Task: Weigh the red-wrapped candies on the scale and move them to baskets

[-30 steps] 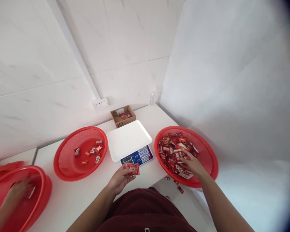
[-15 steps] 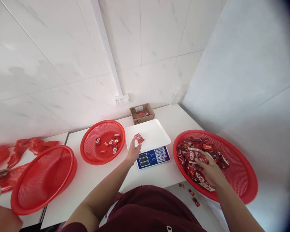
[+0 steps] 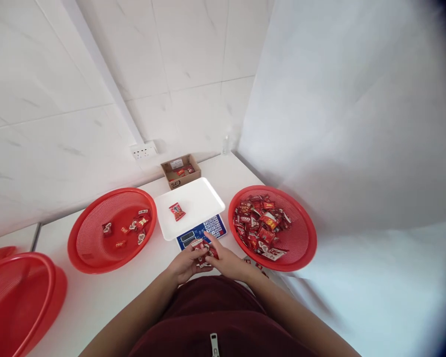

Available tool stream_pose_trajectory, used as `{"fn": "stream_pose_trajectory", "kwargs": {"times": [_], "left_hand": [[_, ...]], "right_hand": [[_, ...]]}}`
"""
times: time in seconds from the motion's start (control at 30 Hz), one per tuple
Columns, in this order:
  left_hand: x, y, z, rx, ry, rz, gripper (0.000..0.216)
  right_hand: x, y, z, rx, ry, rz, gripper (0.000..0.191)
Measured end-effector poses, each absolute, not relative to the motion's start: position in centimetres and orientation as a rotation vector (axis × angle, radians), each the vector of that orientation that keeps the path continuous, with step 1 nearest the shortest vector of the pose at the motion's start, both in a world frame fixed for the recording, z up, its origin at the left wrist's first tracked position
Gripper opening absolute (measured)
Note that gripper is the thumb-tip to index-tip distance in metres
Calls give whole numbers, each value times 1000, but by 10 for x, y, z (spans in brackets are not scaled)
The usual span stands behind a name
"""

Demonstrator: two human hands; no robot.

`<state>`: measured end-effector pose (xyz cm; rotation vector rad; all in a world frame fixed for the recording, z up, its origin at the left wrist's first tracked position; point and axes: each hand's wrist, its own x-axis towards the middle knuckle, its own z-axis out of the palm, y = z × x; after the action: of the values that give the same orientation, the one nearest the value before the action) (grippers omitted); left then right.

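My left hand (image 3: 185, 265) and my right hand (image 3: 228, 261) meet in front of my body at the near edge of the scale. Both are closed around a few red wrapped candies (image 3: 203, 252); fingers hide how many there are. Just beyond them stands a digital scale (image 3: 216, 226) with blue keypad and display. A single red candy packet (image 3: 177, 211) lies on the left part of its white weighing tray (image 3: 198, 198). To the right, a red mesh basket (image 3: 301, 243) holds a heap of red wrapped candies (image 3: 262, 220).
A second red basket (image 3: 91, 223) at left holds several candies. Another red basket (image 3: 26, 297) is cut off at the lower left. Behind the scale sit a small cardboard box (image 3: 174, 184) and a clear bottle (image 3: 226, 145). White walls close off the back and right.
My right hand has come out of the right basket with candies and met my left hand. My left hand has left the packet on the tray. The view has swung right.
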<state>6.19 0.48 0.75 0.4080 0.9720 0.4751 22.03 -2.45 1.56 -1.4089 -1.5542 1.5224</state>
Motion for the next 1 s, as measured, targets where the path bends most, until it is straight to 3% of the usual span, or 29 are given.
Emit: {"fn": "stream_pose_trajectory", "kwargs": {"times": [0.1, 0.3, 0.4, 0.53, 0.77, 1.0], "left_hand": [[60, 5, 7, 355, 978, 480, 34], [59, 5, 11, 336, 954, 450, 28], [54, 8, 14, 292, 974, 513, 23], [42, 10, 17, 243, 1033, 565, 20], [32, 3, 13, 228, 1060, 591, 20], [31, 3, 10, 217, 1076, 602, 17]], "right_hand": [[226, -30, 19, -1427, -1602, 1469, 71], [245, -27, 8, -1299, -1471, 1681, 71], [278, -13, -7, -1446, -1296, 1516, 57], [331, -2, -40, -2065, -1384, 1041, 44], [361, -19, -87, -2265, -1418, 966, 43], [393, -15, -85, -2425, -1262, 863, 39]]}}
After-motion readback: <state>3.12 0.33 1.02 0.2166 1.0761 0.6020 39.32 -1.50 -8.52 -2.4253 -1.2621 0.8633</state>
